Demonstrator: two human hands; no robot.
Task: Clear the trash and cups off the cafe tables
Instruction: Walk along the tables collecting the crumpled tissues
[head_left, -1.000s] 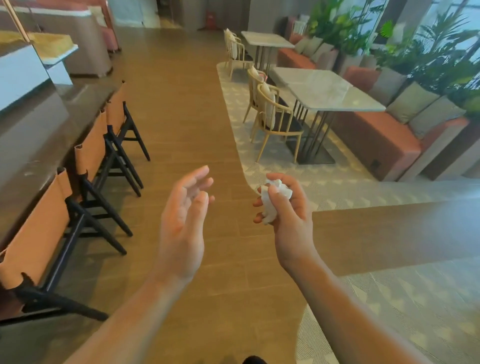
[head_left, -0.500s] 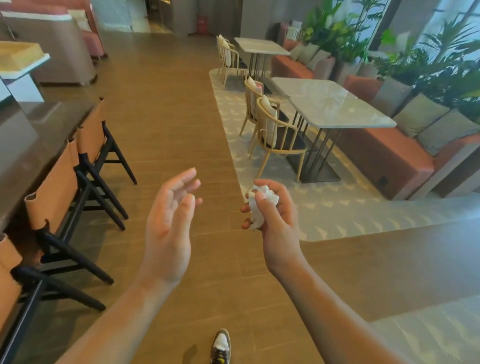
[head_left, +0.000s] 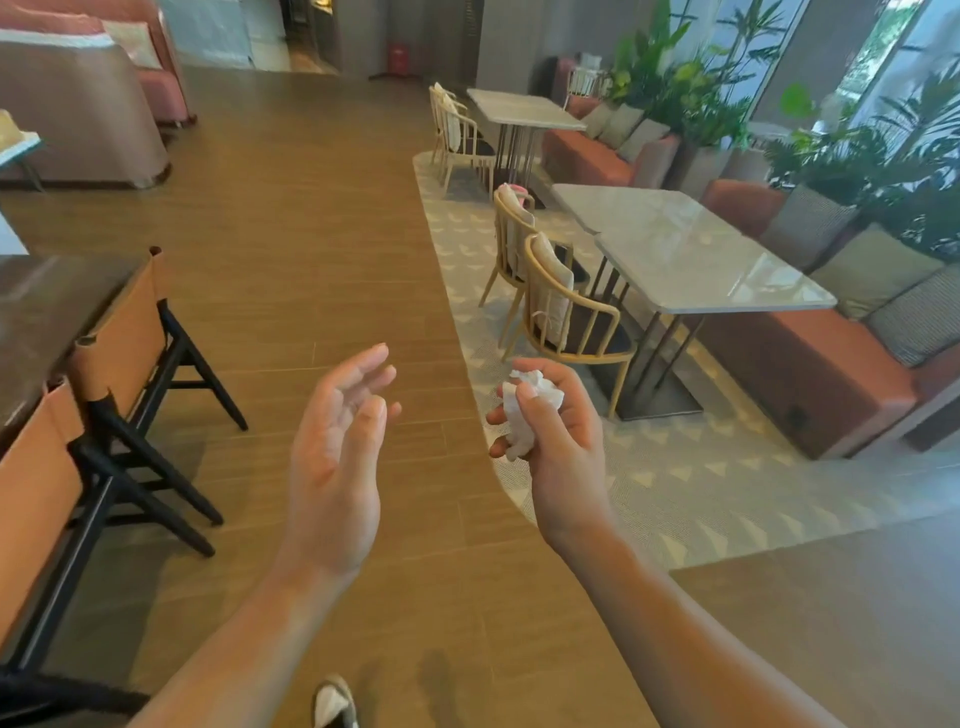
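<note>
My right hand (head_left: 563, 441) grips a crumpled white napkin (head_left: 524, 415) in front of me, above the wooden floor. Fingers and thumb curl round the wad, which sticks out to the left of the fist. Beside it, my left hand (head_left: 337, 457) is raised with the palm turned inward, fingers relaxed and holding nothing. A marble cafe table (head_left: 727, 275) stands to the right, its top bare. A second marble table (head_left: 519, 109) stands further back.
Wooden chairs (head_left: 566, 317) line the marble tables' near side, on a patterned rug (head_left: 675, 467). An orange bench (head_left: 810, 364) with cushions runs behind them. A dark counter (head_left: 47, 306) with tan folding stools (head_left: 124, 343) stands at the left. Wooden floor stretches ahead.
The view has advanced along the wooden aisle; the stools slid left and the marble tables came nearer. Both hands keep their pose, the right still gripping the napkin.
</note>
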